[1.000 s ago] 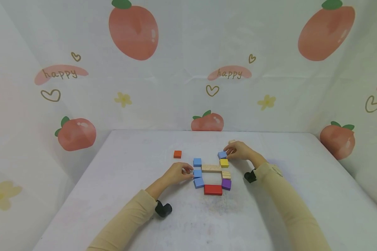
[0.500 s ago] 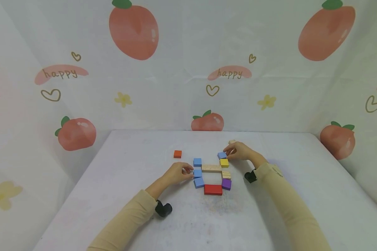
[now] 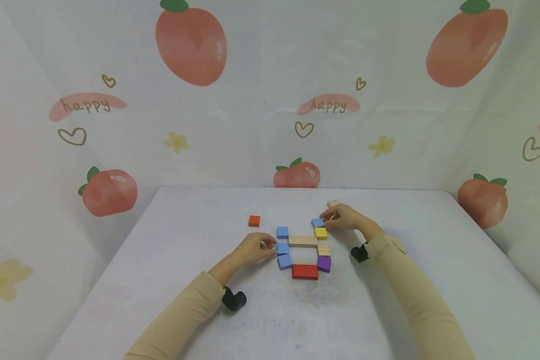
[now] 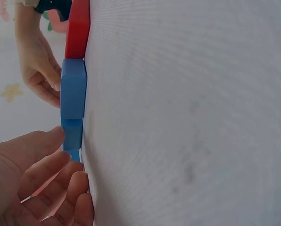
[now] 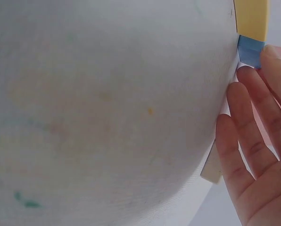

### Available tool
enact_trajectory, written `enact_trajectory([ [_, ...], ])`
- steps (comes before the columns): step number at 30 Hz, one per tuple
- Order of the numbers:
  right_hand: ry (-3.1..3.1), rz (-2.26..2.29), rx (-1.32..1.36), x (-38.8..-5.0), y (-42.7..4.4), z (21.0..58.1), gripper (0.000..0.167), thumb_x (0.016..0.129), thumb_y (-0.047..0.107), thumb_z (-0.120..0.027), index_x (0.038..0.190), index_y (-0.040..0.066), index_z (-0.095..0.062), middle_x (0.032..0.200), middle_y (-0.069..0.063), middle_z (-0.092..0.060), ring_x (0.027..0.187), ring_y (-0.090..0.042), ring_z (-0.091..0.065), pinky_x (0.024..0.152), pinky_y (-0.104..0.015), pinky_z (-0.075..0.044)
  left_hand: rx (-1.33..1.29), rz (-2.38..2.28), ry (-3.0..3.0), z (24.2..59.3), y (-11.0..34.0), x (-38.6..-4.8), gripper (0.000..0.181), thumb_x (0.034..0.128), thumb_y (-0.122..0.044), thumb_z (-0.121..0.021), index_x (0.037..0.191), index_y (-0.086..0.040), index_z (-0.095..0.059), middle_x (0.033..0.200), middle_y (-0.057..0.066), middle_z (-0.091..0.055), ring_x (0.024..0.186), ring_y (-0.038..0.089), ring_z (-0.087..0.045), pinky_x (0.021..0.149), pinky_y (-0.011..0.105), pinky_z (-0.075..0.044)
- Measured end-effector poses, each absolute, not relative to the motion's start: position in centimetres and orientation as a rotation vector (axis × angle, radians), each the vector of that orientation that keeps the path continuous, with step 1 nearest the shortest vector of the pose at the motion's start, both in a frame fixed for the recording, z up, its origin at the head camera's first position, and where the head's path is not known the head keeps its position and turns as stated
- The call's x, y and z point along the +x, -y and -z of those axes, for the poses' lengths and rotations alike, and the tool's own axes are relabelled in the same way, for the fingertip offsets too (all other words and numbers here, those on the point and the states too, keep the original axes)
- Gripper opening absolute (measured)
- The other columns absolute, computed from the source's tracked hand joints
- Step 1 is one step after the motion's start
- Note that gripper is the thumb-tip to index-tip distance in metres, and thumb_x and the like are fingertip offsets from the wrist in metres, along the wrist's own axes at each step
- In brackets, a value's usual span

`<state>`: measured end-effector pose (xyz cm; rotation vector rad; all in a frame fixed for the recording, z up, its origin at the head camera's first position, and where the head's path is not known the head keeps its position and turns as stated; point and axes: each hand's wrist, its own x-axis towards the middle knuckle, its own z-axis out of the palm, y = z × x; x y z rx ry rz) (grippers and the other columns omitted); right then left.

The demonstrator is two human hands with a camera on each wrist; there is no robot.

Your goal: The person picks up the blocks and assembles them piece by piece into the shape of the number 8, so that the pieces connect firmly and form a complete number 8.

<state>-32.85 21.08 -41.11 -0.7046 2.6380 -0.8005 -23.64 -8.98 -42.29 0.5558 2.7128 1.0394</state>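
Observation:
In the head view, wooden blocks form a rough ring on the white table. My left hand (image 3: 254, 248) lies just left of the ring, fingers relaxed. Its thumb touches or nearly touches the side of a blue block (image 3: 282, 248); another blue block (image 3: 285, 261) sits in front. At the back right, my right hand (image 3: 343, 216) pinches a tilted blue block (image 3: 317, 223) between thumb and index finger, its other fingers extended. That block adjoins a yellow block (image 3: 321, 233), also seen in the right wrist view.
A long plain wood block (image 3: 303, 241), a striped block (image 3: 324, 250), a purple block (image 3: 324, 263) and a red block (image 3: 305, 271) complete the group. One more blue block (image 3: 282, 232) stands behind left. An orange-red block (image 3: 254, 221) and a pale block (image 3: 332, 203) lie apart.
The blue block at my right hand has shifted very slightly left and toward me, with the fingers following it. My left hand stays where it was.

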Motion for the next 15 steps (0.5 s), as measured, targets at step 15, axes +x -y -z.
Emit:
enact_trajectory([
  [15,-2.638,0.831,-0.677,-32.69,-20.92,41.23,0.030,0.089,0.012,-0.062,0.116,0.001,-0.063,0.108,-0.016,-0.066,0.098,-0.027,-0.061,0.088,-0.040,-0.051,0.560,-1.045,-2.713,42.19,9.00,-23.64,0.025,0.0824,-0.014,-0.070,0.105,-0.004,-0.067,0.091,0.006,-0.066,0.079,0.012,-0.057,0.073,0.023,-0.050],
])
